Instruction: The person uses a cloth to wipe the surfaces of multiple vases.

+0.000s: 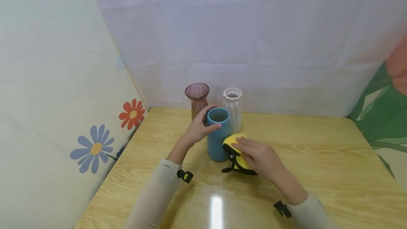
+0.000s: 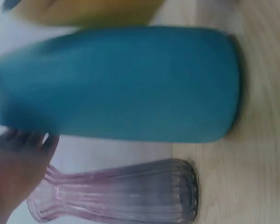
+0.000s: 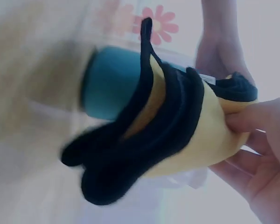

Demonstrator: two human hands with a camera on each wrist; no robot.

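A blue cylindrical vase point(image 1: 218, 143) stands upright on the table, its round mouth showing. My left hand point(image 1: 198, 127) grips it near the rim, thumb in front and fingers round the far left side. Bunched in my right hand point(image 1: 263, 159) is a yellow cloth point(image 3: 196, 147) with black edging and a dark loop. In the head view the cloth overlaps the vase's lower right side; my right thumb and fingers pinch its folds. The left wrist view is filled by the blue wall of the vase point(image 2: 130, 84), with yellow blurred along the top.
Behind the blue vase stand a pinkish fluted glass vase point(image 1: 198, 98) on the left and a white ribbed vase point(image 1: 234, 110) on the right. The wood-grain table point(image 1: 311, 151) ends at a white cloth backdrop point(image 1: 203, 38). A flower-printed panel point(image 1: 47, 80) borders the left side.
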